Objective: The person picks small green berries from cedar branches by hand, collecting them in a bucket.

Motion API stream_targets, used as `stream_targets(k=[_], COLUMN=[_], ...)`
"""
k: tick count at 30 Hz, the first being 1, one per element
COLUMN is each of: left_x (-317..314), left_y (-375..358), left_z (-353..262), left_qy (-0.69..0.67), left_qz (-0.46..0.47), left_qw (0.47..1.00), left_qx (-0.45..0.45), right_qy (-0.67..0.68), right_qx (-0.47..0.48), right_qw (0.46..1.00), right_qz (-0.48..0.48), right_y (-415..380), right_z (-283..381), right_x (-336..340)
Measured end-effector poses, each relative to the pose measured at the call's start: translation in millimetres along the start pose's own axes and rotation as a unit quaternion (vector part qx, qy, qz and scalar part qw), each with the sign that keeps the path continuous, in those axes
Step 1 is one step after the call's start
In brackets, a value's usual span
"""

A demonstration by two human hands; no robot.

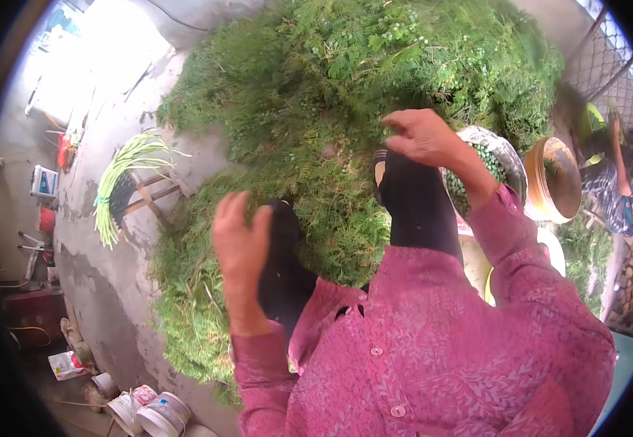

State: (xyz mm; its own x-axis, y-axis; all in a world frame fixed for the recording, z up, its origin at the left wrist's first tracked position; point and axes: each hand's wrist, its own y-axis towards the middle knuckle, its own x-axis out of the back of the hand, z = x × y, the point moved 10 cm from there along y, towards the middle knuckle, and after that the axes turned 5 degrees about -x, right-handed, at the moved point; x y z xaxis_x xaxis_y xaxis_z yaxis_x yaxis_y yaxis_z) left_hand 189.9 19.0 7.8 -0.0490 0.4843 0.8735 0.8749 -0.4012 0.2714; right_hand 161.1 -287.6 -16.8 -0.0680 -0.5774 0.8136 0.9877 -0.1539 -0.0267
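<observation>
My left hand point(240, 234) is raised over my left knee, blurred, its thumb standing apart from the fingers and nothing visible in it. Above my right leg, my right hand point(424, 137) has its fingers loosely bent, with a gap between thumb and forefinger. Nothing shows in that hand either. Both hands are near a large heap of green conifer branches point(316, 167), which spreads around my feet and bears small pale green cones. Beside my right forearm stands a whitish bucket point(514, 154) holding many green cones point(487, 166).
A yellowish bucket point(573, 182) lies tilted to the right, near another person point(622, 186) and a wire fence point(619, 54). At left, a bundle of long green beans point(123, 171) drapes over a small stool point(145, 197). White buckets point(163, 415) stand at lower left.
</observation>
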Motion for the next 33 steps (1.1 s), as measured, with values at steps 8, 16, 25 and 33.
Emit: stream_targets(k=[8, 16, 25, 33], left_x=[-159.7, -170.0, -205.6, -205.0], left_y=[21.0, 65.0, 57.1, 65.4], left_z=[-31.3, 18.3, 39.9, 33.7], left_qy=[-0.160, -0.150, -0.160, -0.174], left_qz=[0.268, 0.302, 0.416, 0.406], left_qw=[0.949, 0.941, 0.894, 0.893], left_qx=[-0.049, 0.032, 0.047, 0.081], right_qy=[-0.070, -0.033, -0.056, 0.043], right_qx=[0.016, -0.114, -0.147, -0.115], right_qw=[0.960, 0.935, 0.935, 0.902], right_qz=[0.270, 0.335, 0.317, 0.414], right_y=[122.5, 160.2, 145.6, 104.9], right_z=[-97.7, -213.9, -273.9, -282.9], right_x=[-181.6, -342.6, -436.3, -443.6])
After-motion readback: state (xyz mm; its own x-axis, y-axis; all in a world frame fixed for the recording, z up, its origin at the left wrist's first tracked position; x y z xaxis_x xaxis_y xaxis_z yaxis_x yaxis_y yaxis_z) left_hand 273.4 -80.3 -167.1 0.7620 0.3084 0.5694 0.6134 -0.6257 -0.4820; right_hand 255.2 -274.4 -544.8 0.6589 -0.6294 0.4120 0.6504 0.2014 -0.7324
